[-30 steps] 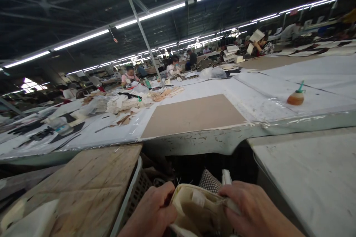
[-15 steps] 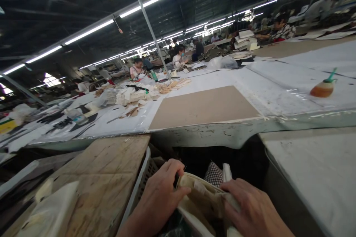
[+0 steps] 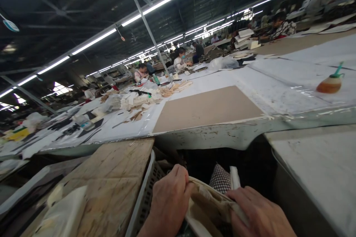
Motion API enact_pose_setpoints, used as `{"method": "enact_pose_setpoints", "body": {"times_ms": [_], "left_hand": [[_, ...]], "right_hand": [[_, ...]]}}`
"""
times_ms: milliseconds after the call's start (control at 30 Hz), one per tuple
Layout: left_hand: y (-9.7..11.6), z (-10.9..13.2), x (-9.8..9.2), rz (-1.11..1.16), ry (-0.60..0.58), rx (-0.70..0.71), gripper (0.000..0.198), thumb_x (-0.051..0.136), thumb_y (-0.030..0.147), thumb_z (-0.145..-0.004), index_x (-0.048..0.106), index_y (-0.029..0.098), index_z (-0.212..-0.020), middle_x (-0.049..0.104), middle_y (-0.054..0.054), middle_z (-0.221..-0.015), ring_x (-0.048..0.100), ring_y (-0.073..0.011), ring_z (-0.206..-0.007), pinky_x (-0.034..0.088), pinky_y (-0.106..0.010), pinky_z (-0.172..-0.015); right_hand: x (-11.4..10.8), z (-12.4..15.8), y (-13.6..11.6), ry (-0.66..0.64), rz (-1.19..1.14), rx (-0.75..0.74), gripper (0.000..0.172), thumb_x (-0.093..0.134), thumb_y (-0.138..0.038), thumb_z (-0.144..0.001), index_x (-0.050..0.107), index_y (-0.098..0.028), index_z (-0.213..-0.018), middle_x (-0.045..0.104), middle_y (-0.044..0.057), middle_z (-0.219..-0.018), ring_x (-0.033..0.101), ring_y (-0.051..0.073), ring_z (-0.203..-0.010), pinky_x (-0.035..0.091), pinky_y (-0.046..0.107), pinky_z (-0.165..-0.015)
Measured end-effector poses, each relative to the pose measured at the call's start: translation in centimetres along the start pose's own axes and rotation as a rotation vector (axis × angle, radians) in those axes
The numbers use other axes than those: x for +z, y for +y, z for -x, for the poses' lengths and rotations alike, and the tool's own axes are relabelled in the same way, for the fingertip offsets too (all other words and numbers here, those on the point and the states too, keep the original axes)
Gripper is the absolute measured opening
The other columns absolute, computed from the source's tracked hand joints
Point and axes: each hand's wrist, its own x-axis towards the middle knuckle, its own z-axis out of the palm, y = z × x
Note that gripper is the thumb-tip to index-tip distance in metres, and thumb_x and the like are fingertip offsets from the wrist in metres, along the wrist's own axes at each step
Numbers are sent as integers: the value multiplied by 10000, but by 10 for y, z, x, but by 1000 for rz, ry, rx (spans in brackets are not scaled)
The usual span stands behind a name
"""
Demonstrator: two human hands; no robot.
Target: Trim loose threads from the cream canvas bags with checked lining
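At the bottom of the view both hands grip a cream fabric bag piece (image 3: 207, 202). My left hand (image 3: 168, 200) is closed round its left edge, fingers curled into the fabric. My right hand (image 3: 257, 213) is closed over its right side, pressing the cloth down. Behind the bag a black-and-white checked cloth (image 3: 219, 179) and a white strip (image 3: 234, 177) stick up out of the dark gap below the table edge.
A brown cardboard sheet (image 3: 207, 107) lies on the long white worktable (image 3: 250, 81). An amber glue bottle (image 3: 330, 83) with a green nozzle stands at right. A wooden board (image 3: 105, 181) over a plastic crate (image 3: 144, 196) is at left. Cream cut pieces (image 3: 136, 100) are heaped farther back, with people seated beyond.
The camera tilted and shifted slightly. My left hand slid further over the bag's left edge and closed tighter. My right hand stayed pressed on the right side.
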Motion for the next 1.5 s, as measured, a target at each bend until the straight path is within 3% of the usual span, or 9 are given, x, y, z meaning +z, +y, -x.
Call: {"method": "enact_pose_setpoints", "body": {"times_ms": [133, 333, 533, 633, 767, 1067, 1200, 1400, 1500], "left_hand": [[-2, 3, 2, 21, -14, 68, 152, 476, 120, -876, 481, 221, -763, 646, -6, -912, 634, -175, -838, 403, -292, -715], [-8, 6, 4, 261, 50, 148, 182, 514, 63, -810, 480, 236, -856, 639, 4, -1041, 611, -165, -969, 459, -289, -854], [-1, 6, -3, 391, -35, 485, 210, 606, 25, -813, 565, 227, -852, 589, 24, -1200, 535, -145, -1151, 397, -256, -1021], [4, -1, -8, 328, -89, 652, 193, 590, 36, -859, 586, 229, -873, 567, 27, -1239, 493, -148, -1202, 364, -278, -1070], [10, -12, -9, 222, -180, 754, 147, 655, 92, -853, 616, 232, -871, 558, 32, -1251, 512, -160, -1165, 414, -298, -1024], [11, -16, -4, -30, -178, 723, 115, 593, 69, -851, 597, 179, -820, 606, 6, -1174, 558, -202, -1062, 484, -372, -918], [9, -14, -10, 20, -225, 706, 130, 661, 80, -794, 595, 188, -823, 614, 29, -1146, 548, -194, -1061, 441, -351, -916], [7, -15, -22, 159, -351, 683, 268, 789, 130, -712, 525, 170, -684, 599, 116, -1206, 551, -148, -1057, 384, -293, -908], [4, -20, -17, 222, -323, 648, 232, 754, 127, -748, 536, 177, -685, 601, 112, -1227, 561, -142, -1075, 377, -281, -934]], "right_hand": [[-1, 3, -2, -4, 16, 12, 271, 551, -117, -775, 651, -280, -967, 713, -6, -817, 704, 175, -743, 539, 240, -619], [-5, 4, -8, 26, -30, 25, 259, 531, -113, -776, 649, -271, -944, 710, -10, -805, 700, 167, -735, 522, 240, -618], [-12, 2, -17, 9, -122, 119, 256, 543, -112, -774, 659, -280, -930, 693, -15, -826, 663, 184, -784, 483, 272, -664], [-13, 2, -18, -27, -162, 155, 278, 530, -88, -779, 659, -265, -950, 693, -5, -871, 649, 188, -832, 468, 279, -704], [-14, 4, -18, -50, -182, 179, 281, 521, -84, -795, 656, -264, -964, 687, -5, -887, 638, 197, -847, 458, 298, -721], [-7, 2, -20, 16, -206, 240, 253, 529, -96, -772, 658, -257, -919, 675, 3, -856, 624, 205, -833, 435, 309, -714], [-4, 2, -20, 18, -197, 266, 245, 539, -104, -754, 664, -257, -900, 681, 1, -843, 631, 198, -805, 425, 305, -700], [-11, -1, -16, -91, -190, 309, 256, 537, -119, -790, 681, -267, -941, 701, 3, -897, 653, 213, -865, 450, 320, -731], [-15, -1, -15, -108, -185, 330, 259, 542, -110, -782, 687, -254, -941, 699, 18, -903, 654, 237, -890, 469, 344, -745]]}}
